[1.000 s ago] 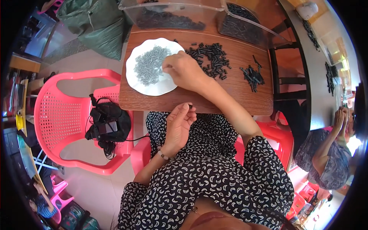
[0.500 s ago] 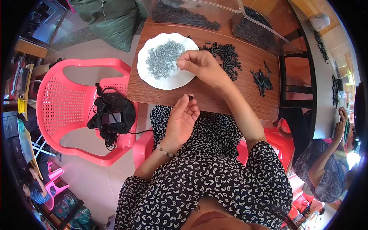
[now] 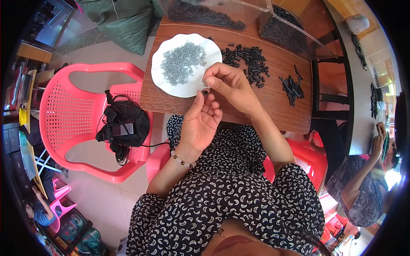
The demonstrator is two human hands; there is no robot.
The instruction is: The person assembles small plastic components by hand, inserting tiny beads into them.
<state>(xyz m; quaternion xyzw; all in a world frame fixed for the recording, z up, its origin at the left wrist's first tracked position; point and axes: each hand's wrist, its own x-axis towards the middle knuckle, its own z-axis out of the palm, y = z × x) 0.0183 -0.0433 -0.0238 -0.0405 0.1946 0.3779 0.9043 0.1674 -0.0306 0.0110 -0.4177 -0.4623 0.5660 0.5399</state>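
Between the thumb and fingers of my left hand (image 3: 200, 117) is a small black tube-like piece (image 3: 206, 91), its open end facing up. Just above it, my right hand (image 3: 230, 87) pinches a small clear piece (image 3: 205, 82), probably a metal spring or clear tube; its kind is too small to make out. The two hands meet at the table's near edge. Beside them, a white scalloped plate (image 3: 159, 81) carries a heap of the small clear-grey pieces (image 3: 181, 62). Right of the plate lies a pile of short black pieces (image 3: 252, 62) on the brown wooden table (image 3: 282, 112).
A smaller group of longer black pieces (image 3: 292, 90) lies at the table's right. Clear plastic bins (image 3: 205, 19) of black parts stand at the back. A pink chair (image 3: 72, 115) holding a black bag (image 3: 126, 123) is at left. Another person's hand (image 3: 378, 138) works at far right.
My right hand has come from over the plate toward me, carrying the small clear piece to the black piece. My left hand has risen slightly to meet it.
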